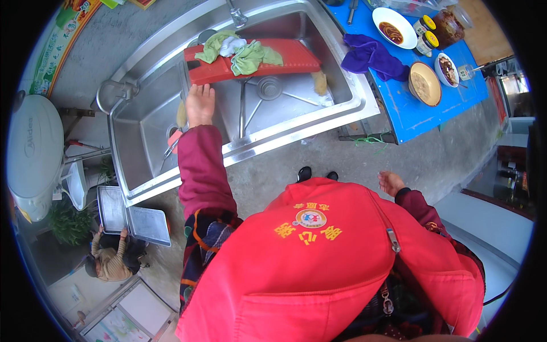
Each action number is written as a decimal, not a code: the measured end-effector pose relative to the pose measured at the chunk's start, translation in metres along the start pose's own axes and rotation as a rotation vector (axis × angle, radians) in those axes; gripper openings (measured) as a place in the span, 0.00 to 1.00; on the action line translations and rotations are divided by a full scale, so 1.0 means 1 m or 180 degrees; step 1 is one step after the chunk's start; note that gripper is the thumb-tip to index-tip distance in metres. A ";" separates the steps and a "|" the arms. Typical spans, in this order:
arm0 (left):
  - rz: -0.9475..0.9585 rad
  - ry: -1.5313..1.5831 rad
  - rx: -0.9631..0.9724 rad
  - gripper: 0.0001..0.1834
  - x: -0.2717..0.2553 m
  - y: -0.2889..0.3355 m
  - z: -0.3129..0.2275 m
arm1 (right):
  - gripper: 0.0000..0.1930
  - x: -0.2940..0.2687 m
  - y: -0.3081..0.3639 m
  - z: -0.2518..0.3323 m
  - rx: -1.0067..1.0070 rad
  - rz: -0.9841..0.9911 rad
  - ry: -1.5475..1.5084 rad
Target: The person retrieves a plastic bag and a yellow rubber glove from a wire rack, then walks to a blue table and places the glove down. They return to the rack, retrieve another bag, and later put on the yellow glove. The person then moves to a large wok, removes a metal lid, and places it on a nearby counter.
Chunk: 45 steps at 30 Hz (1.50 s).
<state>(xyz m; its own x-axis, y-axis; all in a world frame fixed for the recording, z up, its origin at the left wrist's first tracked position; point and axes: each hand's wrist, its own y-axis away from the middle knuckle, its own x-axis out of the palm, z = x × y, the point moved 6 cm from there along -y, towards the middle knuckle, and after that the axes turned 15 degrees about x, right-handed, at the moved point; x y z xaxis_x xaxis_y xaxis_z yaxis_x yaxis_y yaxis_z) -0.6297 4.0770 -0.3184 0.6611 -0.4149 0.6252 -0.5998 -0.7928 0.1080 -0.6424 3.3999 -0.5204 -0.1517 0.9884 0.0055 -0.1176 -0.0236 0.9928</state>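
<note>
The left hand (200, 105) reaches over the steel sink (142, 148), its grip spread flat, seemingly touching the red cutting board (290, 57) lying across the basin under green cloths (245, 54). The right hand (391, 183) hangs loosely open, empty.

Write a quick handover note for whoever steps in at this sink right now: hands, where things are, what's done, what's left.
Left hand: open, reaching to the near left corner of the red cutting board, holding nothing.
Right hand: empty, hanging at the side.
The board lies across the steel sink, with green cloths piled on it.
Done: board bridges the basin.
Left: board not yet gripped, cloths still on it.
</note>
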 end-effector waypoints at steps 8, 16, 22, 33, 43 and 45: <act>0.0040 0.0068 0.0032 0.22 -0.025 -0.014 0.015 | 0.05 -0.005 0.001 -0.011 0.0055 -0.0083 -0.0152; -0.1059 -0.0218 0.0044 0.17 -0.100 -0.022 0.067 | 0.05 -0.009 0.011 -0.020 -0.0048 -0.0088 -0.0364; -0.0970 -0.0129 -0.0354 0.11 -0.062 0.012 0.101 | 0.07 -0.038 0.010 -0.054 -0.0018 -0.0130 -0.0734; 0.1118 0.0167 -0.1183 0.17 0.192 0.156 0.171 | 0.06 -0.136 -0.019 -0.118 0.0007 -0.0055 -0.1600; 0.2187 -0.0407 -0.1557 0.25 0.400 0.384 0.310 | 0.05 -0.328 -0.067 -0.151 0.0090 0.0281 -0.2410; 0.2428 -0.0421 -0.1802 0.24 0.434 0.438 0.348 | 0.05 -0.386 -0.064 -0.158 0.0065 0.0123 -0.2458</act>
<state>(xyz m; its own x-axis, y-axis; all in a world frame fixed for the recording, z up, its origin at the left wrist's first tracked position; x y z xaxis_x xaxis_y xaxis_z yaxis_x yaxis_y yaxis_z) -0.4487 3.3942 -0.2687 0.0272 -0.8048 0.5929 -0.9957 0.0305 0.0871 -0.7311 2.9967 -0.6051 0.5731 0.8114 0.1148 -0.1070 -0.0649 0.9921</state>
